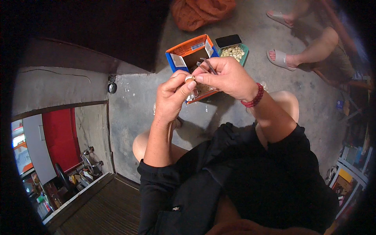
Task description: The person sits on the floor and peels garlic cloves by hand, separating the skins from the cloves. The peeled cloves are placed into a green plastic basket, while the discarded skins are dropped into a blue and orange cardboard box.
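Note:
My left hand pinches a small whitish and brown clove or nut between thumb and fingers. At its right side, the thumb and fingertip of my right hand touch the same piece. A slim two-pronged metal tool, perhaps tweezers or small pliers, is tucked in my right hand and points up and left. Both hands are above an orange and blue cardboard box, whose inside they partly hide. Behind my right hand, pale peeled cloves or kernels lie on a green tray.
A black-screened smartphone rests across the tray's far edge. Beyond the box lies an orange-brown sack. Another person's sandalled foot is on the concrete floor at the right. Metal shelving stands at lower right; a doorway opens at left.

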The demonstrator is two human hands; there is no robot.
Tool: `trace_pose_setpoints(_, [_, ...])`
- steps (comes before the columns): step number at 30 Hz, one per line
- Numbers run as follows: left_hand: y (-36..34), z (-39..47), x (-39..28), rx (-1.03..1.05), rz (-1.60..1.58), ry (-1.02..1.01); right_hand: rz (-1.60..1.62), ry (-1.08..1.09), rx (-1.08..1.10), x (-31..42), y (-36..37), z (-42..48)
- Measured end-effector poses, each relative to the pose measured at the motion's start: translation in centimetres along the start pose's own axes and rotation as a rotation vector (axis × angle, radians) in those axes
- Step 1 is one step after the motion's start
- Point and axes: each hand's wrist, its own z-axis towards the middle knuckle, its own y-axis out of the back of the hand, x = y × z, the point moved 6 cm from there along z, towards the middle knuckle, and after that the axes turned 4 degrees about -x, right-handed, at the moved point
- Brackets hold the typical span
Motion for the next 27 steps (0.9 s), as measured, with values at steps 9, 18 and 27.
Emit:
trace_pose_setpoints(9, [0.0,-0.1,-1.4,-0.048,0.295,-0.205,-0.094,-0.047,-0.001,-0.5,0.4,0.0])
trace_pose_setpoints(18, [-0.6,-0.4,-0.6,-0.097,0.246,-0.164,-0.222,0.049,-0.104,-0.4,0.8,0.1])
trace_pose_setpoints(27, [-0.9,-0.3,1.4,-0.106,-0.089,0.098,-0.099,0.061,-0.175,-0.1,0.5,0.0])
